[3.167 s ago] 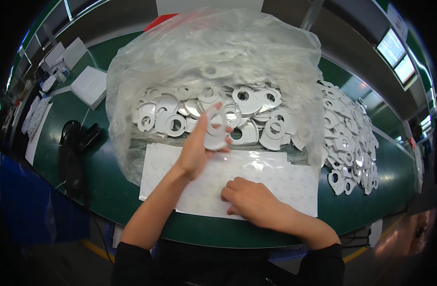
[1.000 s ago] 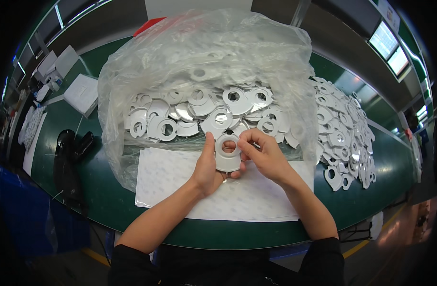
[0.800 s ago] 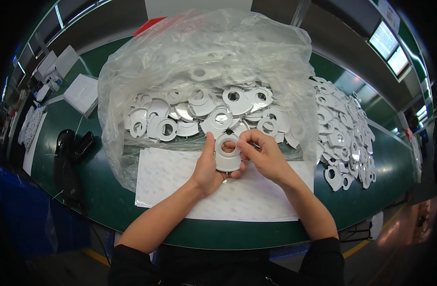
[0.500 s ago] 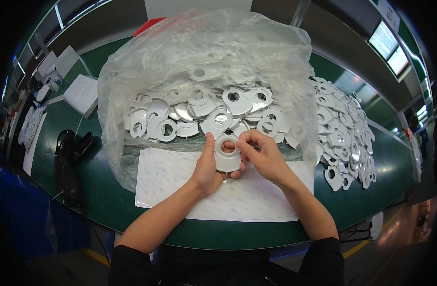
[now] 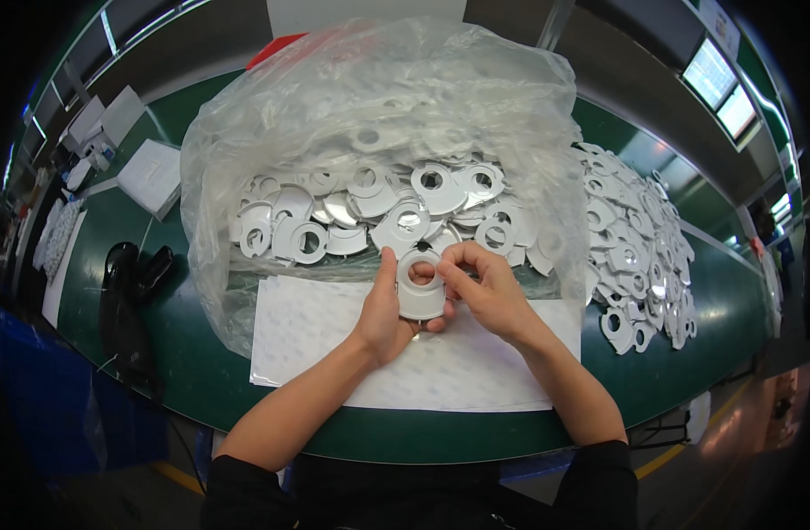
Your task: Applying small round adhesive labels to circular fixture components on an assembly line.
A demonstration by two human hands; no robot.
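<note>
A white plastic part with a large round hole (image 5: 420, 305) is held upright between my hands, above the white paper sheets (image 5: 334, 353). My left hand (image 5: 385, 309) wraps round it from the left and behind, with fingertips showing past its lower right edge. At its upper right rim, my right hand (image 5: 480, 283) grips with thumb and bent forefinger. Just beyond, many similar white parts (image 5: 440, 187) lie heaped in the mouth of a clear plastic bag (image 5: 378, 88).
To the right, another large pile of white parts (image 5: 635, 256) spreads over the green table (image 5: 688, 371). A black device with a cable (image 5: 126, 309) lies at the left. Behind it is a stack of white sheets (image 5: 151, 177). Something red (image 5: 277, 49) shows behind the bag.
</note>
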